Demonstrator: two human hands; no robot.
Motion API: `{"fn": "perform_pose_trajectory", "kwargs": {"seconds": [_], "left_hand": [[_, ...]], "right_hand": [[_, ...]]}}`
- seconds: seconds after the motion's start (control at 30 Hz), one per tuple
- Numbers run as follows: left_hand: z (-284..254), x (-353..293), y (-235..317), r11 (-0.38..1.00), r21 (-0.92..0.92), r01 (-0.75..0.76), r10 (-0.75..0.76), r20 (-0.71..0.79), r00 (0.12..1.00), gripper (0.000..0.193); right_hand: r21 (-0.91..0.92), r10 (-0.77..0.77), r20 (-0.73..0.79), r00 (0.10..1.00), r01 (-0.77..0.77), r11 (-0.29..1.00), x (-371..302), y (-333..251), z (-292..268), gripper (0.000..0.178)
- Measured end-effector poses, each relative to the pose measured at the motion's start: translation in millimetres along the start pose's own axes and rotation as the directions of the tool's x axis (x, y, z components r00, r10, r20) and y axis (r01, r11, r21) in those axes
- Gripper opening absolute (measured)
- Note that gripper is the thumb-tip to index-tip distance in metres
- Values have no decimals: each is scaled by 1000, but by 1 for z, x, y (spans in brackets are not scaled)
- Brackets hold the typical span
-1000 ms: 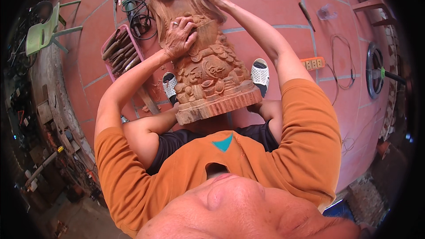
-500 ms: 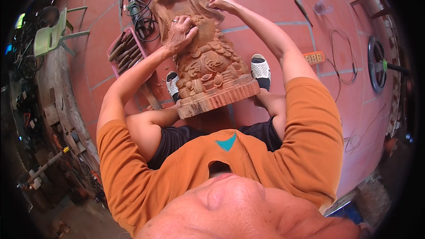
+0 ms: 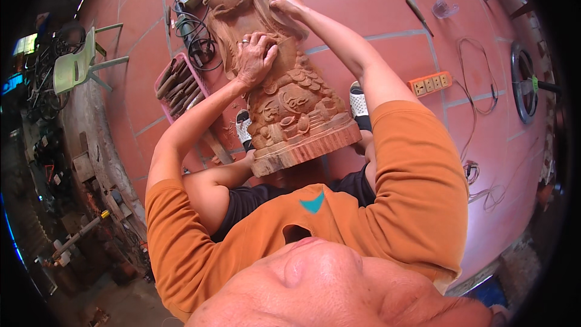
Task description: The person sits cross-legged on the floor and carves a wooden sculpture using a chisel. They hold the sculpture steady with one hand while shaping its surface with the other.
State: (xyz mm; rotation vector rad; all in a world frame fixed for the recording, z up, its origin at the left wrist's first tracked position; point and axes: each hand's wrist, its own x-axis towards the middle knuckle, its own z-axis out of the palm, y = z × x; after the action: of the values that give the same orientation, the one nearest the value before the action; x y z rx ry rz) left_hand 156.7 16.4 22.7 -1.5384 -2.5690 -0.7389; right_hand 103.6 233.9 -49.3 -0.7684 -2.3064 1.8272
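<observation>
Left hand (image 3: 255, 57) grip flat on wooden carving (image 3: 284, 97); right hand (image 3: 287, 3) pinching higher

Carved wooden statues: I count one (image 3: 284, 91), centre
Hands on it: two, left (image 3: 257, 57), right (image 3: 287, 3)
Sandals: two (image 3: 243, 128)
Green plastic chairs: one (image 3: 75, 66), far left
Orange power strips: one (image 3: 430, 83), right
Pink tool trays: one (image 3: 162, 75), left

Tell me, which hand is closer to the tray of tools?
Left. The left hand rests on the wooden statue on the side facing the pink tray; the right hand is on the statue's far side.
</observation>
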Motion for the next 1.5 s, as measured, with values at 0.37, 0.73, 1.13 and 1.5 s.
{"fn": "perform_pose_trajectory", "kwargs": {"seconds": [0.37,0.73,1.13,1.5], "left_hand": [[-2,-1,-1,1000,-4,16,-15,16,1000,19],[1,7,1,1000,-6,-20,20,11,1000,19],[-1,3,0,1000,0,-10,10,-1,1000,20],[1,-1,-5,1000,6,-22,22,-5,1000,20]], "right_hand": [[152,-26,265,964,-15,988,-28,-4,-25,19],[-7,-193,2,981,193,981,-4,15,-15,20],[-110,-171,-45,984,165,980,-8,8,-8,24],[-387,-296,89,951,307,869,-25,14,-22,29]]}}
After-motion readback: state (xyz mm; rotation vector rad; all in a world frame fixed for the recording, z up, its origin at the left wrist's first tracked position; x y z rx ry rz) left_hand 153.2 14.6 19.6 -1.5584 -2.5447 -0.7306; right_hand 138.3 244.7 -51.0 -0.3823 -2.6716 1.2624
